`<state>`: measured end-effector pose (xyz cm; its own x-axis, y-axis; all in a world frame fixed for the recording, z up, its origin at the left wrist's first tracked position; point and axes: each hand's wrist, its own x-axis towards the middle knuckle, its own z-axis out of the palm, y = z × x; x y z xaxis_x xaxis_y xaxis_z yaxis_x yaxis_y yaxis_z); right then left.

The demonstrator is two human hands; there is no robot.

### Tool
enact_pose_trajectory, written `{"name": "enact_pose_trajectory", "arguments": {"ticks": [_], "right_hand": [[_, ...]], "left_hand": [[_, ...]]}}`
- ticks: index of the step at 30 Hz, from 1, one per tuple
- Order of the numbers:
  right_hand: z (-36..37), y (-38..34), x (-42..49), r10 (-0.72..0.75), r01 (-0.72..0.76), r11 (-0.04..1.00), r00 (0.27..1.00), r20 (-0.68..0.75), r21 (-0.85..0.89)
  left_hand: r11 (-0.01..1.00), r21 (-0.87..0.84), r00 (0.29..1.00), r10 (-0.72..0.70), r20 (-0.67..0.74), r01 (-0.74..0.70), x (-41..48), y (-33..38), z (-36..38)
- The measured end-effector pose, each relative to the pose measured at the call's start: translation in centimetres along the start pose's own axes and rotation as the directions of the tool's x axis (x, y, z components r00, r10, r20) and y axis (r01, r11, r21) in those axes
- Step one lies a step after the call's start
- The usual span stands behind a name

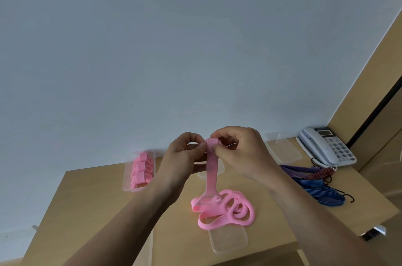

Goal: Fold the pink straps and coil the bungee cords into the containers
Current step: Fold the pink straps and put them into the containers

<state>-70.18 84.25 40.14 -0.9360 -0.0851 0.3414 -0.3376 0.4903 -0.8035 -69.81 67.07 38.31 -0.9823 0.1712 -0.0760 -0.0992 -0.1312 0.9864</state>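
**Two hands pinch the folded top of a pink strap above a wooden table**

A pink strap [211, 162] hangs upright in mid-air, its top end doubled into a small fold; the left hand [185, 153] pinches that fold from the 9 o'clock side with curled fingers and thumb; the right hand [240, 152] pinches it from the 3 o'clock side, thumb and forefinger closed tight on the fabric. From the fold the strap drops straight down toward 6 o'clock and ends in a loose pink heap [228, 208] on the table [104, 205]; the heap lies partly on a flat clear tray [229, 240], which juts out toward 6 o'clock.

At 9 o'clock from the hands, near the table's far edge, a long clear container [128, 181] holds a row of folded pink straps [140, 169]. At 4 o'clock from the hands lie the bungee cords [315, 186], blue, purple and dark red, bunched together with black hooks showing. At 2 o'clock an empty clear container [283, 149] sits beside a pale desk telephone [327, 146]. A plain blue-grey wall [174, 48] fills the upper view.
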Motion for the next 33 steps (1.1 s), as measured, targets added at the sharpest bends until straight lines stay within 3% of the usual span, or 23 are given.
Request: {"name": "enact_pose_trajectory", "arguments": {"ticks": [9, 14, 18, 21, 25, 33], "right_hand": [[0.0, 0.2, 0.0, 0.018, -0.018, 1.000, 1.000, 0.012, -0.007], [0.0, 0.0, 0.1, 0.037, -0.037, 0.999, 0.999, 0.008, 0.020], [-0.2, -0.3, 0.2, 0.044, -0.042, 0.994, 0.999, -0.016, 0.102], [-0.4, -0.3, 0.3, 0.042, -0.038, 0.992, 0.999, -0.028, 0.121], [-0.4, -0.3, 0.1, 0.037, -0.033, 0.991, 0.999, -0.022, 0.133], [-0.4, -0.6, -0.1, 0.010, -0.009, 0.992, 1.000, -0.012, 0.125]], "left_hand": [[0.995, -0.082, 0.997, -0.053, 0.057, 0.058, 0.2, -0.1, 0.0], [0.994, -0.110, 0.999, 0.002, 0.045, 0.003, 0.4, -0.6, -0.1], [0.969, -0.246, 0.997, -0.006, 0.075, 0.024, 0.4, -1.1, -0.3], [0.976, -0.216, 0.995, 0.030, 0.097, -0.008, 0.3, -1.3, -0.4], [0.983, -0.151, 0.995, 0.103, -0.004, -0.102, 0.2, -1.5, -0.2], [0.986, -0.106, 0.987, 0.117, -0.108, -0.129, -0.2, -1.3, 1.0]]}}
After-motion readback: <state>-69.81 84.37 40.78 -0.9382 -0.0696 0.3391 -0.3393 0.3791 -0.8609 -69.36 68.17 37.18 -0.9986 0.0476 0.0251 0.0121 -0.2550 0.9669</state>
